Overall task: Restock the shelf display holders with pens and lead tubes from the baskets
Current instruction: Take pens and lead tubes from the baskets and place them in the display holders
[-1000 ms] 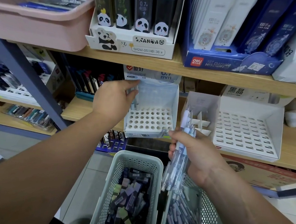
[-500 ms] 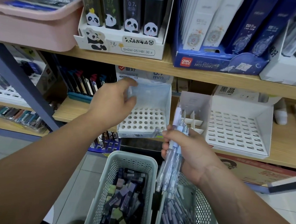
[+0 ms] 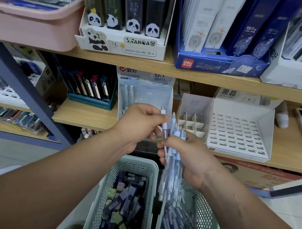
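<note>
The shelf (image 3: 83, 114) runs across in front of me, with the two mesh baskets (image 3: 138, 162) below and the blue-backed pen holder (image 3: 148, 95) standing just behind my hands. My right hand (image 3: 188, 160) is curled round a bundle of pens (image 3: 172, 171), tips down over the right basket. My left hand (image 3: 138, 124) pinches one pen (image 3: 164, 126) near its top. The pens look light, stiff and slick, so I'd grip the upper barrel.
</note>
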Demonstrator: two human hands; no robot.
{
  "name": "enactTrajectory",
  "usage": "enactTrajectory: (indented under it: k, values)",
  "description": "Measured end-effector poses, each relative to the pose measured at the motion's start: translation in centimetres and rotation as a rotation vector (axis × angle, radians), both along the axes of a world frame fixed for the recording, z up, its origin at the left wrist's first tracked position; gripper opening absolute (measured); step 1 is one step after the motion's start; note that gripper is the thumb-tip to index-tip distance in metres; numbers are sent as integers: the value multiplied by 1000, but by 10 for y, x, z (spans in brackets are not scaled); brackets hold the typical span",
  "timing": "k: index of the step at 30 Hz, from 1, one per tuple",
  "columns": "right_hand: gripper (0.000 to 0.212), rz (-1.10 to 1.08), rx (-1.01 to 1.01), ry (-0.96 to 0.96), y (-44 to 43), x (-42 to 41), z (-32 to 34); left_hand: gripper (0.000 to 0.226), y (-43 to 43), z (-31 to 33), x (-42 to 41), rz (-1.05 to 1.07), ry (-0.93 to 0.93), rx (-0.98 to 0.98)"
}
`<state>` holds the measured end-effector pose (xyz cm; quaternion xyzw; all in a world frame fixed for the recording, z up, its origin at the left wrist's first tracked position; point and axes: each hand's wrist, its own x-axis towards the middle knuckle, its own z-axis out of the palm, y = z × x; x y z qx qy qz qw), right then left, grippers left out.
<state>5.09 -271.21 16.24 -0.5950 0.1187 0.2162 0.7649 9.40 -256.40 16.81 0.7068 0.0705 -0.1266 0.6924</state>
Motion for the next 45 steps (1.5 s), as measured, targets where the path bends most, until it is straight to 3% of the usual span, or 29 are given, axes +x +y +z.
enactTrajectory:
  k: [5,8,13,18,21,26,30,36,45]
  values:
    - [15,-167,55,106,-9,6,0,6,11,8,8,177,-21,-207]
    - [18,-267,66,123,-12,8,2,5,22,11,12,184,-61,-231]
    - [8,-404,119,56,-19,13,10,18,34,11,10,-70,-42,-83]
    - [5,-354,85,33,-16,10,11,55,41,8,9,-392,-36,90]
    - [4,-314,53,16,-14,10,11,62,39,5,7,-533,-30,166]
    - [3,-270,17,-8,-10,9,8,15,29,-1,2,-464,-62,127]
    - [7,-207,-19,-52,-6,8,3,6,19,-10,0,-377,-133,95]
    - [7,-146,-95,-98,-3,4,-4,46,17,-14,2,-459,-129,81]
    - [14,-207,-48,-46,-6,8,-8,33,41,1,17,-280,-307,293]
